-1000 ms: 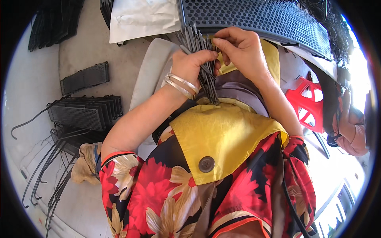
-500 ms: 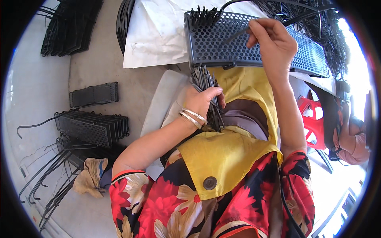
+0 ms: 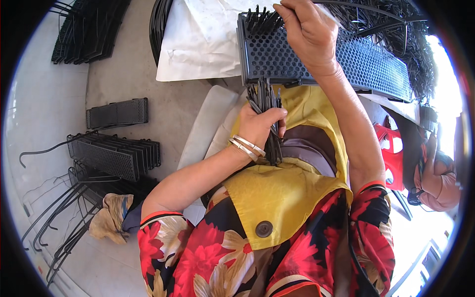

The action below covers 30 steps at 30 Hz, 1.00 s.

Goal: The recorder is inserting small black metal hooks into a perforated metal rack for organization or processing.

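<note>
Black plastic everywhere tbh. Perforated black panel (image 3: 316, 54) lying across the lap, used as the landmark here. Right hand (image 3: 309, 29) up at panel's top-left corner, fingers pinched on what looks like one thin black rod, tip right by the row of rods (image 3: 262, 20) already standing along that left edge. Can't tell if the rod tip is actually in a hole yet, too small/blurred.

Left hand (image 3: 260, 126) just below the panel's left end, fist closed tight around a bundle of black rods (image 3: 267, 111), bundle upright-ish, fanning out at the top and nearly touching the panel's lower edge. Metal bangles (image 3: 247, 147) on that wrist.

Risks imo:
- bundle fanned at top = loose grip, could shed a few rods down into the lap/yellow cloth (image 3: 282, 193), pain to fish out
- panel only resting on the lap, no hand holding it, so pushing a rod in at the corner could tip or slide it
- standing rods near that corner crowded, easy to knock w/ knuckles
- thin rod could bend or miss the hole if pushed at an angle

Left of the panel, well apart: stack of similar panels (image 3: 116, 156) on the floor, wire hangers (image 3: 54, 222) further left. White sheet (image 3: 198, 44) just beside the panel's left end.
</note>
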### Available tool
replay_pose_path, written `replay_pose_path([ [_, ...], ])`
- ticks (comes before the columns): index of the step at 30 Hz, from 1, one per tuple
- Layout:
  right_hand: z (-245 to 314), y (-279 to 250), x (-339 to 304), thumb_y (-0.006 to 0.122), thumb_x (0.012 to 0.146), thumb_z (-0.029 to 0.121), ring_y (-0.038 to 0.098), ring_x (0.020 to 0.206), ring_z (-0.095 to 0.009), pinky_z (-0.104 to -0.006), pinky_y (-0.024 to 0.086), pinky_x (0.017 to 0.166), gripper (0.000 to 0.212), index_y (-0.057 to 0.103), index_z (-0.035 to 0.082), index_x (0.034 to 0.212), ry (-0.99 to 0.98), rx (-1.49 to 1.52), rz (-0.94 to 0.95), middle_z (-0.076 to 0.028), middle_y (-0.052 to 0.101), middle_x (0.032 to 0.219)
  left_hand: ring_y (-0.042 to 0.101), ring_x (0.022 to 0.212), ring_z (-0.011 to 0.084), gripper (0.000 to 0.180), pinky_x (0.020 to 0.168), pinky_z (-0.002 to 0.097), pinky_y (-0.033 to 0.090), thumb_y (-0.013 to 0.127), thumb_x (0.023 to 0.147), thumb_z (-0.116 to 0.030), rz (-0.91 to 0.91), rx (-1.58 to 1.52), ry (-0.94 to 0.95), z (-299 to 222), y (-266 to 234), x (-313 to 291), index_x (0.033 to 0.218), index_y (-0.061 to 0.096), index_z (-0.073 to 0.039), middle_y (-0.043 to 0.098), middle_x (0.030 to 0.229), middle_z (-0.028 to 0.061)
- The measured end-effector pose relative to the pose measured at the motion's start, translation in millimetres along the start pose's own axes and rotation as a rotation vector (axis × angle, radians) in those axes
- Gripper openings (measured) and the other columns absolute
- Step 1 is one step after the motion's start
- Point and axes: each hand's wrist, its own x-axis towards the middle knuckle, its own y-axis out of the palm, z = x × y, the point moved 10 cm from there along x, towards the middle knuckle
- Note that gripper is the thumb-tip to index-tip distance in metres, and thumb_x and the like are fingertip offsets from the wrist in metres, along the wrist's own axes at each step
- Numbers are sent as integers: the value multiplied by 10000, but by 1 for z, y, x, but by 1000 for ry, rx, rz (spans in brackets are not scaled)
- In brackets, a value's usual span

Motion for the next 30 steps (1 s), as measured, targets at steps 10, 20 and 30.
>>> replay_pose_path([
  [10, -24, 51, -52, 542, 752, 58, 563, 640, -305, -345, 463, 570, 92, 578, 30, 832, 259, -620, 901, -130, 576, 733, 495, 445, 183, 116, 396, 295, 421, 561, 716, -59, 53, -1, -72, -3, 0, 4, 742, 496, 33, 503, 586, 94],
  [20, -2, 2, -101, 584, 729, 70, 470, 454, -64, -215, 377, 408, 130, 566, -55, 758, 1340, 44, 777, -61, 549, 574, 481, 463, 192, 104, 435, 323, 415, 531, 740, -61, 129, -83, -154, -9, 7, 2, 809, 488, 4, 506, 620, 102],
  [30, -8, -20, -95, 545, 738, 29, 507, 452, -95, -219, 404, 417, 77, 541, -46, 722, 1426, 48, 612, -61, 547, 563, 505, 467, 206, 137, 418, 321, 423, 544, 761, -74, 206, -84, -208, 2, 14, -5, 859, 499, 12, 539, 647, 126],
])
